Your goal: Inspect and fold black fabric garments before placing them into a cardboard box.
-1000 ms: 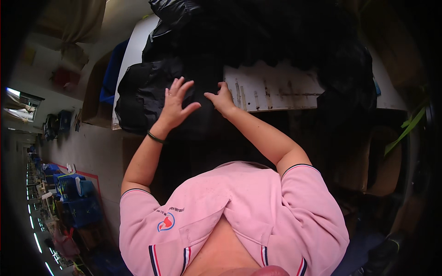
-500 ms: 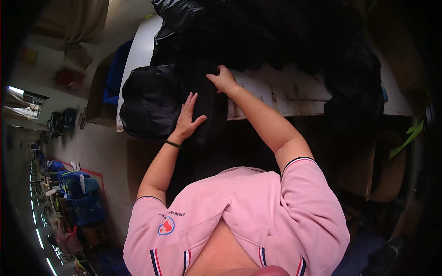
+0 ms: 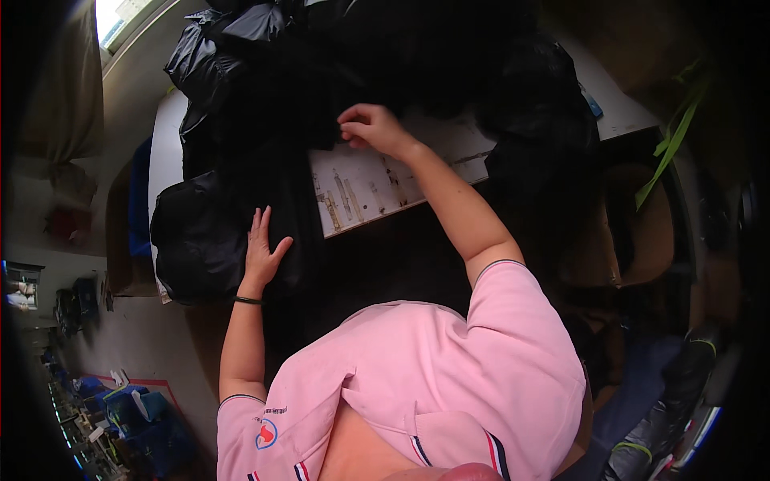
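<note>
A black piece of soft fabric (image 3: 200,232) lies over the front left edge of the white table (image 3: 353,188). My left hand (image 3: 262,250) rests flat on it, fingers stretched out and thumb spread. Farther off and to the right, my right hand (image 3: 374,131) is above the white tabletop, beside the dark pile. Its fingers are curled in toward the thumb; whatever they pinch, if anything, is lost against the black behind. The large heap of black material (image 3: 417,56) covers the back of the table, and its folds merge in shadow.
Shiny black plastic bags (image 3: 212,48) stand at the back left. A cardboard box (image 3: 642,228) is at the right, with a yellow-green strip (image 3: 670,160) hanging near it. Blue bins (image 3: 148,425) stand on the floor at the far left. Another black bag (image 3: 654,437) lies at lower right.
My view has turned, shifting the table leftward. My right hand has left the fabric's far edge and moved away from my left hand, which stays flat on the fabric.
</note>
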`<state>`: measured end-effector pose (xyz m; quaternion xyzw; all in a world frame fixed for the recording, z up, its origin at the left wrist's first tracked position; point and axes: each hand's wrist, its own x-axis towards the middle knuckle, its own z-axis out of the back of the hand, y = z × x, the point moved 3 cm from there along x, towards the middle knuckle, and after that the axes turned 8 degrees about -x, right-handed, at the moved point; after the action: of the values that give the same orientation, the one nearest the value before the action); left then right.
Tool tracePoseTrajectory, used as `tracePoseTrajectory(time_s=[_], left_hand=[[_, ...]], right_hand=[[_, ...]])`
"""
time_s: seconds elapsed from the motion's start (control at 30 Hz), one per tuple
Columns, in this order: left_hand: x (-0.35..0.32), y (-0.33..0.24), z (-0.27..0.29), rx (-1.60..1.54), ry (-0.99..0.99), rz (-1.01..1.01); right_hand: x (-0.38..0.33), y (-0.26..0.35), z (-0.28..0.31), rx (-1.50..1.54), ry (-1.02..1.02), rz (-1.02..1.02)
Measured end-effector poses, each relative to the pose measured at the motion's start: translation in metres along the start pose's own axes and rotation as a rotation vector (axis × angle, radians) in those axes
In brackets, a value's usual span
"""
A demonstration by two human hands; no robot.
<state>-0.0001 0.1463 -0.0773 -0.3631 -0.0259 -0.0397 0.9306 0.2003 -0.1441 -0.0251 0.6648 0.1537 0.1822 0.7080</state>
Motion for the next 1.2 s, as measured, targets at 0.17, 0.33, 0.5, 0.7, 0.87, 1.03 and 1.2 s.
tracePoseTrajectory(time_s=[0.17,0.33,0.5,0.7,0.87,1.03,1.2], left_hand=[[-0.003,-0.001,0.005,-0.065,0.042,0.06],[0.02,-0.046,0.021,0.018,-0.125,-0.116],[0.048,-0.117,0.004,-0.198,-0.145,-0.306],[0.083,-0.148,-0.043,-0.961,0.194,-0.055],[0.106,-0.177,-0.058,-1.082,0.356,0.071],[0.105,-0.143,-0.107,-0.698,0.266,0.068],[0.058,-0.163,-0.103,-0.287,0.287,-0.354]], right_hand=[[-0.118,-0.058,0.209,-0.526,-1.325,-0.05],[-0.171,-0.081,0.315,-0.297,-1.482,-0.503],[-0.142,-0.021,0.278,-0.178,-1.159,0.161],[-0.156,0.027,0.095,-0.849,-0.531,0.505],[-0.189,-0.038,0.017,-1.08,-0.057,0.362],[-0.201,-0.031,0.008,-0.711,-0.035,0.377],[-0.184,-0.045,0.093,0.058,-0.644,-0.188]])
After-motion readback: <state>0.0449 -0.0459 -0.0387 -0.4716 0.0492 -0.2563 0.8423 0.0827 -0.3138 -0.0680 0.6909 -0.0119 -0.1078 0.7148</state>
